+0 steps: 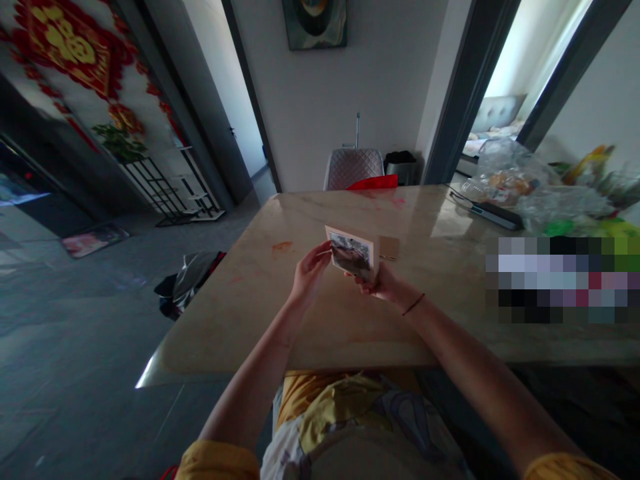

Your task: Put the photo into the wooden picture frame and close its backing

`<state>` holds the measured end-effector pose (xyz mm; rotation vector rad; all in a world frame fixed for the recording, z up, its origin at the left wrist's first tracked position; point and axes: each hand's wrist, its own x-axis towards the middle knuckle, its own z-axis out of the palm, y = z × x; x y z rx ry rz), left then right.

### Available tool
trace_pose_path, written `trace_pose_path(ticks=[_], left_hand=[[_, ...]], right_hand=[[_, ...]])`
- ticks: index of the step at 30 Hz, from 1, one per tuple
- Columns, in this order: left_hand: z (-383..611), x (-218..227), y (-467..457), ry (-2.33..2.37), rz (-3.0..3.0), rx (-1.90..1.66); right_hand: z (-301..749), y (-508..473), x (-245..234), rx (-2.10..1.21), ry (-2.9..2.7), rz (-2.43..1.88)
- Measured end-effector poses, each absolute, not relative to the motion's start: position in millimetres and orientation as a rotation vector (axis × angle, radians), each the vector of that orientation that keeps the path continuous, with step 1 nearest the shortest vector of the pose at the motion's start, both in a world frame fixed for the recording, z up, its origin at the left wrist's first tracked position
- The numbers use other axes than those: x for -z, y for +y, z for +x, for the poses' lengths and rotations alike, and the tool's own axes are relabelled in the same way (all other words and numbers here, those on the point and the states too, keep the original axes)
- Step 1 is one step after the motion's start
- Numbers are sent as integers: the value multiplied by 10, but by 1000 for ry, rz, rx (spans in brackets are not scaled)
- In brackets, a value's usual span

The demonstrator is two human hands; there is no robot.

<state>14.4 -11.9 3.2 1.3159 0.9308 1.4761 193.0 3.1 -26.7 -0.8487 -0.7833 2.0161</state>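
Observation:
A small photo frame (351, 255) with a pale border and a dark landscape-like picture is held up over the table, tilted. My left hand (311, 267) pinches its left edge with thumb and fingertips. My right hand (379, 282), with a thin dark band at the wrist, is closed around the lower right corner. Some of its fingers are hidden behind the frame. Just beyond, a flat brown piece like cardboard (389, 247) lies on the table, partly covered by the frame.
The marble-look table (225, 320) has a bright left corner. Plastic bags (520, 177) and a dark elongated device with a cord (495, 215) lie at its right. A quilted chair (354, 167) stands at the far side. A dark bag (187, 283) is on the left.

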Motion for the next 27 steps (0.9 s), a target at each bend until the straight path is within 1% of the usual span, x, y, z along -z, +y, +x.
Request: trace_pose_path(ticks=[7,15,27], left_hand=[[128,-26,-93,949,1343,-1472],[115,-24,-97,955,1306,-1470],[110,-8,-57,904,1208,-1481]], right_hand=[[1948,50,314,-2025,-793,-821],[1949,43,289,-1995,-787,-906],[1962,31,297,-2015,-815,-859]])
